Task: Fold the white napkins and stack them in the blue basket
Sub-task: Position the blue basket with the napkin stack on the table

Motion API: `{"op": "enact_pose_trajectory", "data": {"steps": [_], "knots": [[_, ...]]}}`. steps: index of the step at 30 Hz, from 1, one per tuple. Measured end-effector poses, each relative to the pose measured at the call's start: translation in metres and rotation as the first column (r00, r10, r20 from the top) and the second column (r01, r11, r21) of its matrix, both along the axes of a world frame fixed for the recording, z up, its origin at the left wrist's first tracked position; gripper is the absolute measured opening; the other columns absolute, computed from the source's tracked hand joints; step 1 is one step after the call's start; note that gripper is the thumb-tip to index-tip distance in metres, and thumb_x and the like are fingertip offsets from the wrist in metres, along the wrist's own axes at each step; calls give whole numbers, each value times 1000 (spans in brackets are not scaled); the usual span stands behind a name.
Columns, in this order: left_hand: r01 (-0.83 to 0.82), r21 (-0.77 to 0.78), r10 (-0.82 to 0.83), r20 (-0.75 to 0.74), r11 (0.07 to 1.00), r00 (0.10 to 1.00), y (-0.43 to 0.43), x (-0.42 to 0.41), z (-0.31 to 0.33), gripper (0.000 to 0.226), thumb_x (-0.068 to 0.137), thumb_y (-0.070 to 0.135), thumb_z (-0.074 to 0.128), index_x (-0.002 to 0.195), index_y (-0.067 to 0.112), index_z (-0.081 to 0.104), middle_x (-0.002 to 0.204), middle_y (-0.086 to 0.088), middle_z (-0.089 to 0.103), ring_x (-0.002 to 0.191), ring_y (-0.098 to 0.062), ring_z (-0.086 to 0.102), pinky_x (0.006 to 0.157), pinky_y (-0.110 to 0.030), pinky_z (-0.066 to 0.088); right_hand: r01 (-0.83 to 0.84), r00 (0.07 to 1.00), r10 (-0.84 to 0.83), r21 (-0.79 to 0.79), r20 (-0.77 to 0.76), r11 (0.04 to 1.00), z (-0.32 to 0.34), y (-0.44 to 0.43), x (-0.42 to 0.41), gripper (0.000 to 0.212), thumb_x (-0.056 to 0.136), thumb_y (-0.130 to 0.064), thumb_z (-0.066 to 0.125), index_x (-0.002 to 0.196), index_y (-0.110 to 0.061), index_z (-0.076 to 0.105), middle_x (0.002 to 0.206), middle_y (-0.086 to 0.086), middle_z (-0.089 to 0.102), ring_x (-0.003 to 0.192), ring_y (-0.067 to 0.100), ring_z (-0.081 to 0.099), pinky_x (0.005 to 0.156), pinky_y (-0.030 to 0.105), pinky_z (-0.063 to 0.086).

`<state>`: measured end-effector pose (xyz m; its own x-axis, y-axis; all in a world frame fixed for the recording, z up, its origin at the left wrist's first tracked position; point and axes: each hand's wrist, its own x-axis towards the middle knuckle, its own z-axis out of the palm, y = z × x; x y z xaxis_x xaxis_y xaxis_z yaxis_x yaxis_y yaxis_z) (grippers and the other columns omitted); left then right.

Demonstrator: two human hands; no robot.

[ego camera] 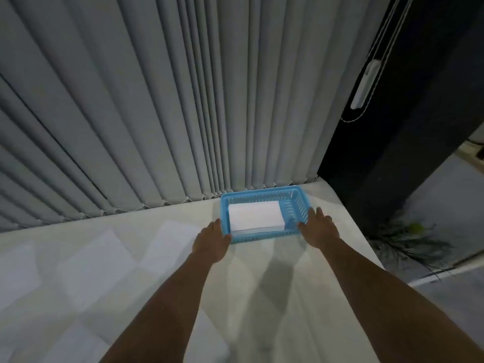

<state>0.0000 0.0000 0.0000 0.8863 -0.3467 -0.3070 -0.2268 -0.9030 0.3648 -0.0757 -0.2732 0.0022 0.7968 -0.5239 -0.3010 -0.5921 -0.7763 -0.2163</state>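
Note:
A blue slatted plastic basket stands at the far right of the pale table, against the blinds. Inside it lies a stack of folded white napkins, filling its left part. My left hand rests at the basket's near left corner, thumb on the rim. My right hand lies along the basket's near right corner with fingers spread against the wall. Several unfolded white napkins lie flat on the table to the left, overlapping one another.
Grey vertical blinds hang right behind the table's far edge. The table ends at the right just past the basket, with a dark wall, a hanging blind cord and a plant beyond.

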Motion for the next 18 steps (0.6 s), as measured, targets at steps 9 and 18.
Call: {"op": "enact_pose_trajectory", "data": {"steps": [9,18], "knots": [[-247,-218,193,-242,944,951,-13,14,-26,43,100,29,36,136,6,40,133,-18,55,120,-33,54,95,-34,41,227,923,-328,402,203,887,-29,-9,8,51,97,-16,46,143,-3,29,133,18,53,117,34,56,88,37,48],[-287,-357,187,-288,889,939,4,-18,-22,32,99,21,35,124,7,49,119,-16,61,105,-31,59,88,-38,47,336,793,-528,505,303,795,-18,34,-47,23,92,-2,45,115,-4,46,104,10,53,88,22,58,48,14,39]]}}
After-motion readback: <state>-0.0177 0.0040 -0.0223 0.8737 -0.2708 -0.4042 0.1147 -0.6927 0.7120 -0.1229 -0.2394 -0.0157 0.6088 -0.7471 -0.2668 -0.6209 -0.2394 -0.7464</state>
